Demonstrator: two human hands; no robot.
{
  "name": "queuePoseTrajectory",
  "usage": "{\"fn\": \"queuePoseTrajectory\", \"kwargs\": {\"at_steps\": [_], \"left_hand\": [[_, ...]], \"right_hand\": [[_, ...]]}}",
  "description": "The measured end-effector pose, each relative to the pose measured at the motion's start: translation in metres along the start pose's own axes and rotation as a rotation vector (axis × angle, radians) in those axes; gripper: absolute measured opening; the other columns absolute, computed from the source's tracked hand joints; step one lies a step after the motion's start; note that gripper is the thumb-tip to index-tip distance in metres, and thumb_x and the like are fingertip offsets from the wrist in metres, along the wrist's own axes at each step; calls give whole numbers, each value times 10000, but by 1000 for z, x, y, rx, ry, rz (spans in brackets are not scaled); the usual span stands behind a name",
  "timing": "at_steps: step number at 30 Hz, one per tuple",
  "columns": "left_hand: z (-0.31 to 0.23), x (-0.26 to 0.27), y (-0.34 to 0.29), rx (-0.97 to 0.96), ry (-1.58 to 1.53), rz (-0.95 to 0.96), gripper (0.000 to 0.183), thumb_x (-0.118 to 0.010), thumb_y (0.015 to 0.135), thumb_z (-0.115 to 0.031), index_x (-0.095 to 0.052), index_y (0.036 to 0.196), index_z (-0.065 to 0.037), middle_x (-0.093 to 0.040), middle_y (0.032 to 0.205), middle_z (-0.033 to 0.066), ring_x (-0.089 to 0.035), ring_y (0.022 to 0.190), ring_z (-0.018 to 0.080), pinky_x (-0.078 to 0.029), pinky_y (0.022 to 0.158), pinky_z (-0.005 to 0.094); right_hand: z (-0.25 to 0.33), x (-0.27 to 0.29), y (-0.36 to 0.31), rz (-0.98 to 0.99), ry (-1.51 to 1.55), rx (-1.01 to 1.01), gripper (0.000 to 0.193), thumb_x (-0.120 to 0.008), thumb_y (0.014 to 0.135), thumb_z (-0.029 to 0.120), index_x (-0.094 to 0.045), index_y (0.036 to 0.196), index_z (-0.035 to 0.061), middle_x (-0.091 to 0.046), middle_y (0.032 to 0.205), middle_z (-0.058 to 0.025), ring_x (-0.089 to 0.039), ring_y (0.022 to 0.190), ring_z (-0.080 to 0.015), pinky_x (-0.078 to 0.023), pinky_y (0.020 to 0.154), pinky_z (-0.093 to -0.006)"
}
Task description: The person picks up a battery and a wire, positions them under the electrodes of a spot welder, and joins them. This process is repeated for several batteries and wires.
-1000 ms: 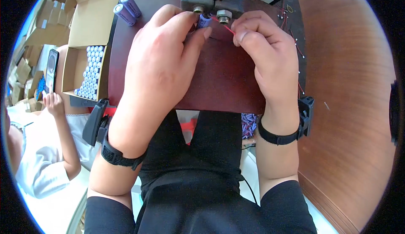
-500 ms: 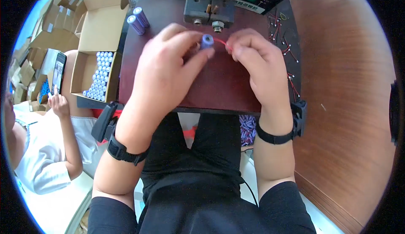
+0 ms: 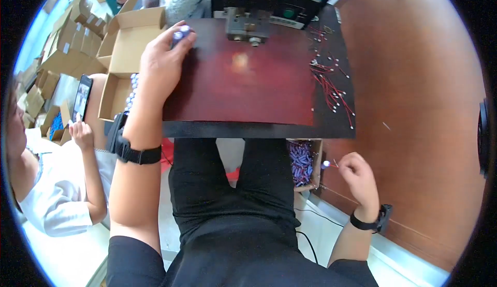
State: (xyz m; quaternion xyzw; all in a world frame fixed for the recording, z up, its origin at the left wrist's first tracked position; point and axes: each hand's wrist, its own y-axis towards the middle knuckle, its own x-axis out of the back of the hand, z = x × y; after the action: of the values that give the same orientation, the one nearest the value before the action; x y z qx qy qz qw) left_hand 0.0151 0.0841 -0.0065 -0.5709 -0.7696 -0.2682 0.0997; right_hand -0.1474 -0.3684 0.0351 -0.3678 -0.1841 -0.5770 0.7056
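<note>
At the far left of the table, my left hand (image 3: 161,62) is closed around purple cylindrical battery cells (image 3: 181,33); its fingers partly hide them. My right hand (image 3: 358,175) is out past the table's near right edge, low down, with its fingers pinched on a thin red wire (image 3: 334,165). A battery cell (image 3: 325,165) with a pale end hangs from that wire. Left of it, below the table edge, a carton (image 3: 317,175) holds many purple cells with red wires (image 3: 301,163).
A black machine with a metal head (image 3: 247,27) stands at the table's back. Red wires with white connectors (image 3: 331,91) lie along its right side. An open cardboard box (image 3: 111,98) with cells stands left, beside a seated person (image 3: 59,183) holding a phone (image 3: 82,95). A wooden panel (image 3: 414,131) is at right.
My right hand has moved from the table down to the lower right, carrying the wired cell. My left hand let go of that cell and moved left onto the standing cells.
</note>
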Motion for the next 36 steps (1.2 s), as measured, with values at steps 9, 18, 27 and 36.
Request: {"fn": "queuePoseTrajectory", "kwargs": {"at_steps": [9,18,27,36], "left_hand": [[-80,-36,-73,-22,-205,280,235,-716,946,-103,-712,1153,6,-741,953,80,-664,902,116,-518,838,268],[-82,-59,-69,-54,-181,268,214,-704,944,-97,-711,1125,18,-747,962,130,-703,900,170,-528,826,287],[-79,-53,-68,-24,-197,266,229,-721,923,-105,-712,1116,18,-753,1000,151,-724,936,236,-535,852,314],[-71,-50,-49,-196,-16,227,234,-754,870,-123,-730,1042,33,-713,998,177,-700,933,327,-535,840,389]], "right_hand": [[-8,-16,74,-266,-33,197,200,-676,907,123,-661,1053,-14,-659,1046,-136,-646,996,-271,-513,884,-363],[-9,-53,161,-196,-641,17,266,-709,875,267,-670,978,25,-687,1023,-202,-658,1024,-408,-529,875,-492],[26,21,85,-291,407,134,103,-637,971,100,-631,1025,13,-634,869,-8,-570,807,-88,-451,747,-235],[71,-21,73,-195,775,310,69,-601,893,20,-600,958,-3,-599,839,-44,-531,748,-106,-433,696,-260]]}}
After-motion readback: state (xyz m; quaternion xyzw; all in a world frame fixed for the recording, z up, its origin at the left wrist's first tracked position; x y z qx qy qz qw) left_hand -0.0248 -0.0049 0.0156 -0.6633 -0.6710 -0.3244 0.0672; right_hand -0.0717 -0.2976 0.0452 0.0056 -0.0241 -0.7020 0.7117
